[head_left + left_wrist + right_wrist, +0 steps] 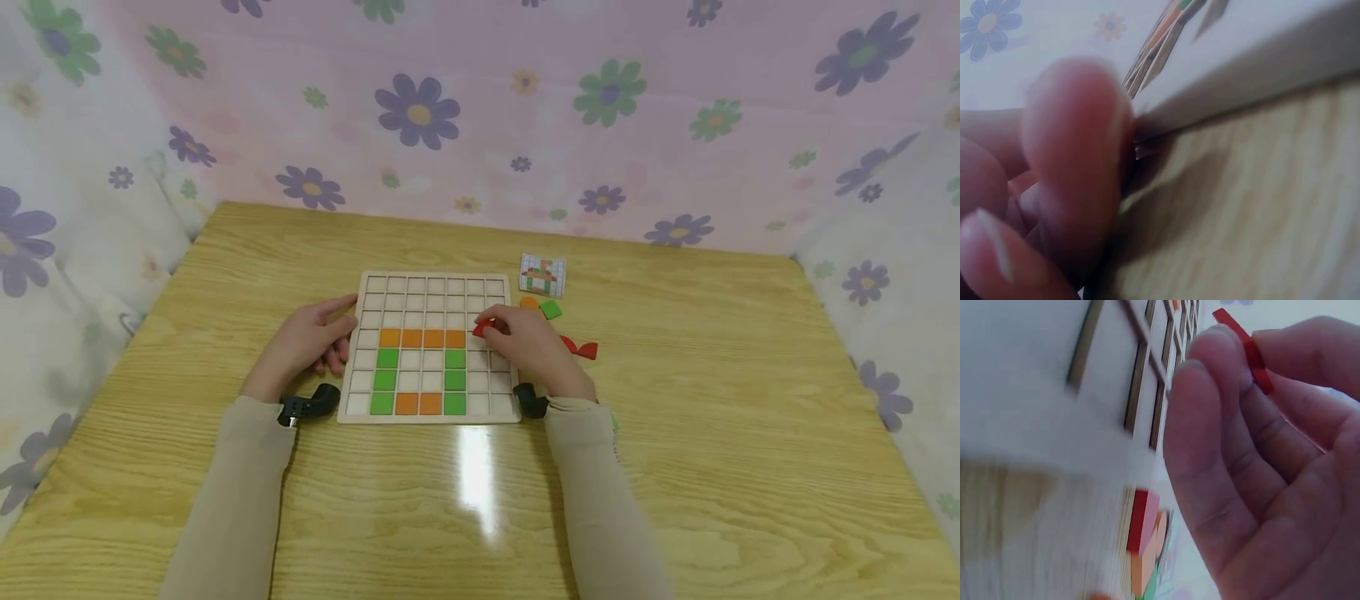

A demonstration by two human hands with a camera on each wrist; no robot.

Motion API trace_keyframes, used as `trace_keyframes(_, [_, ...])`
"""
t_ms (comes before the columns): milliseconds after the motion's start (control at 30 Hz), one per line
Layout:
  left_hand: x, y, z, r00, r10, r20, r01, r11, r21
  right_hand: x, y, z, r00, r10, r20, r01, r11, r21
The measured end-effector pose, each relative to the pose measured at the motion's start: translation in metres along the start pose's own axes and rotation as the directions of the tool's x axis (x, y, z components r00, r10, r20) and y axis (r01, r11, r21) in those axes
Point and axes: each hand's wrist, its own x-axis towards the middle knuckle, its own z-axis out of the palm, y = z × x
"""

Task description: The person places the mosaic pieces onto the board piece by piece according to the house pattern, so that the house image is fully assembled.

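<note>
A wooden grid board [429, 419] lies on the table with orange square tiles [412, 338] in a row and green square tiles [386, 380] in two columns below it. Two more orange tiles [418, 404] sit between the columns' lower ends. My right hand [536, 342] pinches a small red piece [1249, 353] between thumb and fingers, over the board's right part. At the board's left edge rests my left hand [306, 340], index finger extended against the frame and the other fingers loosely bent. Its fingertip [1075, 106] fills much of the left wrist view.
A printed pattern card [543, 275] lies beyond the board's upper right corner. Beside the board are an orange piece [529, 302], a green piece [551, 310] and red curved pieces [588, 351]. Black wrist cameras [315, 403] sit close to the board's sides. A floral curtain [480, 125] stands behind the table.
</note>
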Motion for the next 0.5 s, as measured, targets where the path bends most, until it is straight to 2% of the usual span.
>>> trace_keyframes(267, [0.002, -0.006, 0.0, 1.0, 0.001, -0.002, -0.001, 1.0, 0.004, 0.012, -0.014, 0.011, 1.0, -0.018, -0.006, 0.018, 0.999, -0.042])
trace_keyframes(500, [0.002, -0.005, 0.0, 1.0, 0.001, -0.008, -0.001, 1.0, -0.001, 0.022, -0.027, 0.021, 0.997, -0.07, 0.03, 0.071, 0.997, -0.022])
